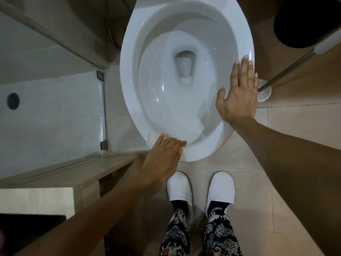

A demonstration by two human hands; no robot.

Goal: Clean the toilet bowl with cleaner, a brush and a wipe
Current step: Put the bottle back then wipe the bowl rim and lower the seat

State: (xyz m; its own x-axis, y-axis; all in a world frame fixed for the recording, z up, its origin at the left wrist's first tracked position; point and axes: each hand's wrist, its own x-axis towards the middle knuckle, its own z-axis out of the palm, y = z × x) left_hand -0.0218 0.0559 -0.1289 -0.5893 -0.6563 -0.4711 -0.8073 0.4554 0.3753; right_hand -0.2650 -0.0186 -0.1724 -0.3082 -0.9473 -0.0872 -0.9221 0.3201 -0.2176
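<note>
The white toilet bowl [129, 100] stands open in the middle of the view, with water at its bottom. My left hand [162, 157] lies flat on the near-left rim and presses a yellowish wipe [167, 136] that is mostly hidden under the fingers. A small yellow smear [149, 134] sits on the rim just left of that hand. My right hand [238, 95] rests on the right rim with straight, spread fingers and holds nothing. The toilet brush [287, 68], with a metal shaft and white grip, stands in its white holder [265, 91] on the floor right of the bowl.
A glass shower door [103, 111] and a shower tray with a dark drain [13, 100] lie to the left. A black bin [306, 21] stands at the far right. A wooden ledge [77, 170] runs at the lower left. My feet in white slippers [200, 187] stand before the bowl.
</note>
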